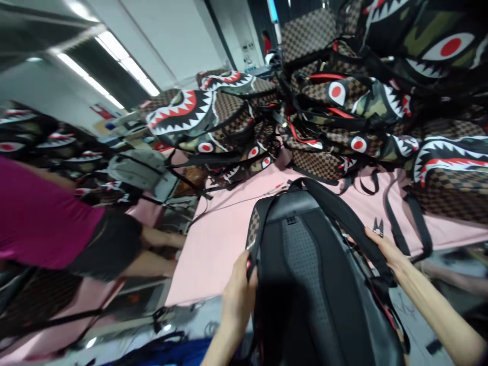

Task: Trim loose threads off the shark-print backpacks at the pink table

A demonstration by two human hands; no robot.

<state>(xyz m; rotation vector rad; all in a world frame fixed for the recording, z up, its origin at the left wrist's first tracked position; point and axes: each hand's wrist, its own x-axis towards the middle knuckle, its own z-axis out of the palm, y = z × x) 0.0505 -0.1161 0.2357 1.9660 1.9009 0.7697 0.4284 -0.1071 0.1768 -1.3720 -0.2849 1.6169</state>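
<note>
A black backpack (305, 264) lies back-panel up on the near edge of a pink table (221, 239), its mesh padding and shoulder straps facing me. My left hand (238, 290) is closed on the backpack's left side, thumb by a strap. My right hand (383, 246) grips the right side over a shoulder strap. Small metal thread snips (377, 226) lie on the table just beyond my right hand.
Piles of shark-mouth backpacks (343, 107) in camouflage and brown checker cover the far table. A grey backpack (141, 170) sits at left. A person in a magenta top (41, 223) bends at the left. Another person in red (267, 43) stands far back.
</note>
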